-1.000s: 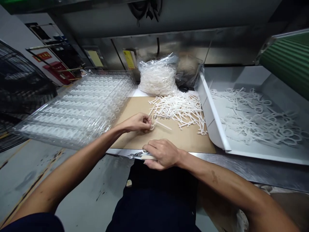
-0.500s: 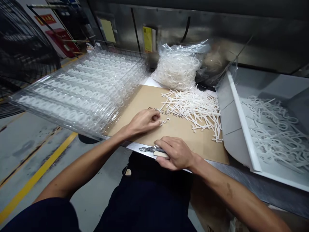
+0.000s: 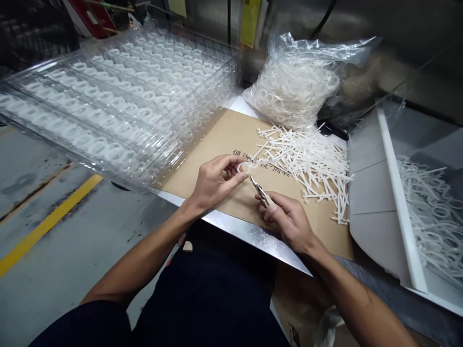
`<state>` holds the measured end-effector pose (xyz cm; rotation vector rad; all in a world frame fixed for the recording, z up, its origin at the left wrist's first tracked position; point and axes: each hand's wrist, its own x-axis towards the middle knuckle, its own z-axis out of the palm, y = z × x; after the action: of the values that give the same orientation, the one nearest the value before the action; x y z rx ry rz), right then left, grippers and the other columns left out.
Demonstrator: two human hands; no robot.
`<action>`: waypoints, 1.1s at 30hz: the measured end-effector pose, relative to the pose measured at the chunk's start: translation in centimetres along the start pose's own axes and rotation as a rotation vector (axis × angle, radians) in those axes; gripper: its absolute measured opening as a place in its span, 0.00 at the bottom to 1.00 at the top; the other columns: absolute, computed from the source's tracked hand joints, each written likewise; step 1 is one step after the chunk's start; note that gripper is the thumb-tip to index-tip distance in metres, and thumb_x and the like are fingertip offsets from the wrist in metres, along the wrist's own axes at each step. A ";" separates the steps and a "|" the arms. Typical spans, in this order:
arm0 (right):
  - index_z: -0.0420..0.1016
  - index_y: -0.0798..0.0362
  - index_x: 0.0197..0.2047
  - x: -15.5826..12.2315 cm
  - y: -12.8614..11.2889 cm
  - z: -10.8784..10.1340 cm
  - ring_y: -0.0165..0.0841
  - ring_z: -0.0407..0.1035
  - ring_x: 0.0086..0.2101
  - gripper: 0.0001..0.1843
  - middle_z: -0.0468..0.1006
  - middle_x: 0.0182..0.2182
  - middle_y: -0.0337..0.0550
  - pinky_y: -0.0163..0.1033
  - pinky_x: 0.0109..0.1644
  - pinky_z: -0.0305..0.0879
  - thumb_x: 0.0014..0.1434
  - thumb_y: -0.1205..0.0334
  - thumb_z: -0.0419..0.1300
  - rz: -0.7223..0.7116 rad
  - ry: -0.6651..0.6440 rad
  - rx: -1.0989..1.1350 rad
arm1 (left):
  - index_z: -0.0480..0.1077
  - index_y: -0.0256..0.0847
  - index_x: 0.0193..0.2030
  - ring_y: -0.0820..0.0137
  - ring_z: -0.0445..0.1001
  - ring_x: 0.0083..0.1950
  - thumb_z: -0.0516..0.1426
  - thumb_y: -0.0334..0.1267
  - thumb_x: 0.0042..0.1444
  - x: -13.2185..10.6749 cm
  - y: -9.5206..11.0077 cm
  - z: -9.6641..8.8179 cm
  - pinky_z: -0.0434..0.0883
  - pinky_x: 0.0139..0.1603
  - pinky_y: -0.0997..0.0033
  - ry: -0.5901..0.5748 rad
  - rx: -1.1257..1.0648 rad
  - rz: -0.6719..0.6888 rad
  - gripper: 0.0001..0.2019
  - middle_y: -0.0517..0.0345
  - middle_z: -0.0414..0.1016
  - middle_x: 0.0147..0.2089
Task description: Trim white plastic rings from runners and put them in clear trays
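Note:
Between the thumb and fingers of my left hand (image 3: 215, 182) is a white plastic ring part (image 3: 244, 167) with a thin curved stem pointing right. My right hand (image 3: 287, 217) is closed around a pair of cutting pliers (image 3: 262, 193) with pale handles. The pliers' jaws point up and left, just below the ring part; whether they touch it I cannot tell. Both hands are over a brown cardboard sheet (image 3: 202, 159) printed with dark characters. A heap of white plastic sticks (image 3: 307, 159) lies on the sheet beyond my right hand.
Stacked clear trays (image 3: 119, 106) filled with rows of white rings stand on the left. At the back sits a clear bag of white rings (image 3: 292, 86). A white bin (image 3: 401, 197) on the right holds loose ring parts (image 3: 434, 217). The metal table edge (image 3: 253, 236) runs below my hands.
My left hand has lifted with the ring part now plainly in its fingers. My right hand has moved up and right, turning the pliers' jaws toward the part. The view has shifted.

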<state>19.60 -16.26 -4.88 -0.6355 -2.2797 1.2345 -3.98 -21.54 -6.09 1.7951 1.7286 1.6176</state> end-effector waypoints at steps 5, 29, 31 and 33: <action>0.79 0.53 0.54 -0.3 0.2 0.0 0.33 0.68 0.29 0.23 0.76 0.34 0.43 0.38 0.31 0.67 0.76 0.45 0.52 0.200 -0.006 0.222 | 0.77 0.38 0.51 0.73 0.77 0.37 0.66 0.39 0.64 -0.4 0.0 -0.1 0.74 0.40 0.74 0.038 -0.035 0.072 0.12 0.56 0.80 0.38; 0.78 0.51 0.47 -0.2 -0.4 -0.2 0.35 0.69 0.30 0.24 0.76 0.35 0.44 0.40 0.34 0.69 0.74 0.40 0.54 0.235 -0.007 0.246 | 0.76 0.41 0.54 0.73 0.79 0.36 0.66 0.40 0.64 -0.3 0.1 0.2 0.78 0.39 0.72 0.103 0.051 0.342 0.13 0.57 0.82 0.39; 0.78 0.51 0.46 -0.2 -0.4 -0.2 0.35 0.69 0.31 0.24 0.76 0.35 0.44 0.40 0.34 0.68 0.74 0.40 0.54 0.238 -0.008 0.255 | 0.76 0.41 0.54 0.73 0.79 0.36 0.66 0.40 0.65 -0.3 0.2 0.2 0.78 0.39 0.72 0.099 0.052 0.349 0.13 0.56 0.82 0.39; 0.78 0.52 0.45 -0.2 -0.4 -0.2 0.35 0.68 0.31 0.23 0.76 0.35 0.44 0.40 0.34 0.68 0.73 0.40 0.54 0.240 -0.008 0.264 | 0.76 0.39 0.54 0.73 0.78 0.36 0.66 0.39 0.64 -0.2 0.2 0.2 0.78 0.40 0.72 0.095 0.041 0.357 0.13 0.56 0.82 0.39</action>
<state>19.76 -16.41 -4.49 -0.8215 -2.0404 1.6202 -3.66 -21.67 -6.12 2.1804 1.5526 1.8360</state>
